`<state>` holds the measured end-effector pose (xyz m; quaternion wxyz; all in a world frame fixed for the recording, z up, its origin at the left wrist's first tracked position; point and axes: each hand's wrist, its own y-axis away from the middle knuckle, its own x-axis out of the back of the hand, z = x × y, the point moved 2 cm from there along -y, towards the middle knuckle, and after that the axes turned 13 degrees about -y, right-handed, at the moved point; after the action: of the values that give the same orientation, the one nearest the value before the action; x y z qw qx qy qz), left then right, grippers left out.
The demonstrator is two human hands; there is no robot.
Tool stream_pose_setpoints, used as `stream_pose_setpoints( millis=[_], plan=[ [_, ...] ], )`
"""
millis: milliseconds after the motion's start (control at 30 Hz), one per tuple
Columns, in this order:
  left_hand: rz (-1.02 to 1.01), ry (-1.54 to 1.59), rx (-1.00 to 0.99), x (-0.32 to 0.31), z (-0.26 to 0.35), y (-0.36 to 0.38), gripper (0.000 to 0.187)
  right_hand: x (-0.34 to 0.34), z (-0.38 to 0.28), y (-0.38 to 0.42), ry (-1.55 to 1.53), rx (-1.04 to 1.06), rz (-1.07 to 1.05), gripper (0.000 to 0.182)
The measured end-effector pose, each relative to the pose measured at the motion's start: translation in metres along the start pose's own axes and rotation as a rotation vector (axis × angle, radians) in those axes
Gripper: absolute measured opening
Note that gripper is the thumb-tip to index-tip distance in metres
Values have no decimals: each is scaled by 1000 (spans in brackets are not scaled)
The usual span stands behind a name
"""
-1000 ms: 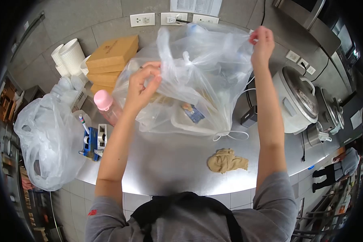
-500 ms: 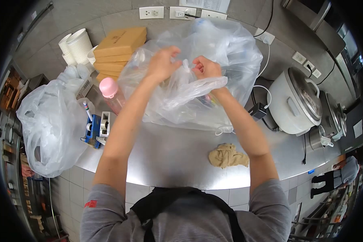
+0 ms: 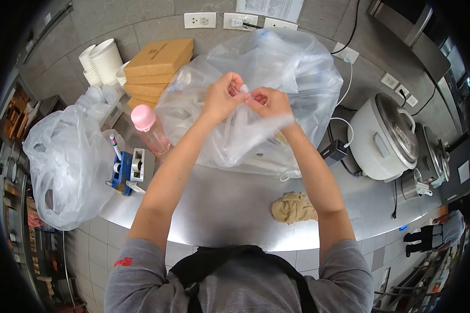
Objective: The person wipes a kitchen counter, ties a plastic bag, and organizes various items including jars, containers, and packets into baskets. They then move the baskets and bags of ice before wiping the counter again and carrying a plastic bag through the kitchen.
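Pinching the big plastic bag (image 3: 310, 78) at its knot (image 3: 244, 88) with closed fingertips of left hand (image 3: 222, 99) and right hand (image 3: 271, 103). Lying on the counter (image 3: 219, 203), beside the pink bottle (image 3: 154, 136). Could tear from a hard tug, or slip free from too light a pinch.

Translucent plastic bag (image 3: 308, 78), knotted, on counter (image 3: 219, 208)

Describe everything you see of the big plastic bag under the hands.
The large bag is thin, translucent, whitish plastic, crumpled and bulging, lying on the metal counter. The left hand and right hand pinch at a small bunched tip on top. A loose, blurred flap of plastic spreads below them. Contents show through, too hazy to identify.
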<state>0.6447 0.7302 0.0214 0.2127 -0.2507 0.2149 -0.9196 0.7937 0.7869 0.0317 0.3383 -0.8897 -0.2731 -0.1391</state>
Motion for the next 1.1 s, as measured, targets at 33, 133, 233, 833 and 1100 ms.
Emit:
stream_pose_setpoints(
  millis=[33, 133, 233, 833, 1100],
  plan=[
    [8, -84, -27, -2, 3, 6, 27, 0, 2, 1, -40, -48, -17, 14],
    [42, -329, -136, -4, 9, 17, 33, 1, 5, -2, 53, -66, -4, 11],
    [64, -477, -205, -7, 3, 20, 26, 3, 4, -8, -67, -183, -19, 11],
    [243, -529, -400, 2, 14, 8, 17, 8, -18, -26, 77, 56, -171, 8],
    [224, -268, -80, -16, 2, -9, 6, 13, -4, -31, 82, 150, -196, 10]
  ],
)
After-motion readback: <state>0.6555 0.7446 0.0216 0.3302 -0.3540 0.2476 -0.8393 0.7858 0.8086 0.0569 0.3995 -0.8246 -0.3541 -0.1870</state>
